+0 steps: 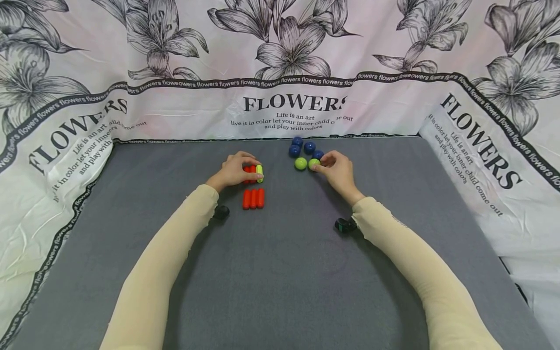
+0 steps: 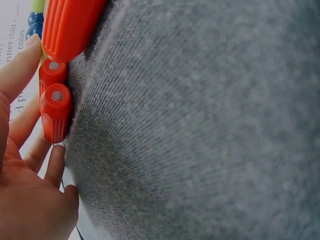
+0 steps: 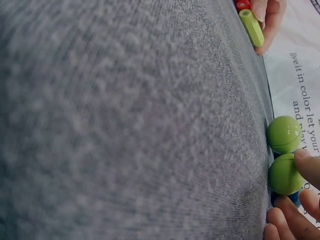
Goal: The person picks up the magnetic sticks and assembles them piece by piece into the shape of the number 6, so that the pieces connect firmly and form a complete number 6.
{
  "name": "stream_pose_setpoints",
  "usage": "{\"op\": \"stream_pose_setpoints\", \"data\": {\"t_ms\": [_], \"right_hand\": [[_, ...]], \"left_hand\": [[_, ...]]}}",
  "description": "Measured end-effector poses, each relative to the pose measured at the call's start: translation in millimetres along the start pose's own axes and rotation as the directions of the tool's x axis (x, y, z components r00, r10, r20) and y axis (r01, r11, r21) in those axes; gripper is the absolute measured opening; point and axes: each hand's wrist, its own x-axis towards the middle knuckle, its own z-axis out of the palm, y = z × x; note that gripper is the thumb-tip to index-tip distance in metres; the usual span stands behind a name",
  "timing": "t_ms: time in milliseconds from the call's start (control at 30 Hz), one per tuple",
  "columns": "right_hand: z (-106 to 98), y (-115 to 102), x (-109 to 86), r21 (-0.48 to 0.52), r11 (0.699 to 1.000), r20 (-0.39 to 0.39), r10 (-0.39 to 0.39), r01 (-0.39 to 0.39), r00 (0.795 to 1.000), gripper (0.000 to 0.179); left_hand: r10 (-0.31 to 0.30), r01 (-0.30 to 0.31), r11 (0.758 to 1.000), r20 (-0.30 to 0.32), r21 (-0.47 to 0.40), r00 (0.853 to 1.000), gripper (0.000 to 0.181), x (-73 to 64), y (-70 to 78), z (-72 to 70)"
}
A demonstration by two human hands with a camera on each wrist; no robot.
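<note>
One grey table [image 1: 280, 262] bears everything; over it, well apart, come the left hand [image 1: 234, 170] — thumb and fingers clamped on a yellow cylinder [image 1: 260, 173] at the right end of a row with two red cylinders [image 1: 252, 169] — and the right hand [image 1: 341, 174], thumb and finger pinching a green ball [image 1: 313, 164]. Three more red cylinders [image 1: 253, 199] lie side by side nearer the person; another green ball [image 1: 300, 164] sits just left of the pinched one; four blue balls [image 1: 309, 147] cluster behind both.
</note>
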Motion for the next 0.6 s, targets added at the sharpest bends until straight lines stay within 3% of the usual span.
{"op": "stream_pose_setpoints", "data": {"t_ms": [600], "right_hand": [[1,0,0.5,-0.023,1.0,-0.009,-0.002,0.002,1.0,0.033]], "left_hand": [[0.008,-0.008,1.0,-0.027,0.012,1.0,0.048,2.4,10.5,2.0]]}}
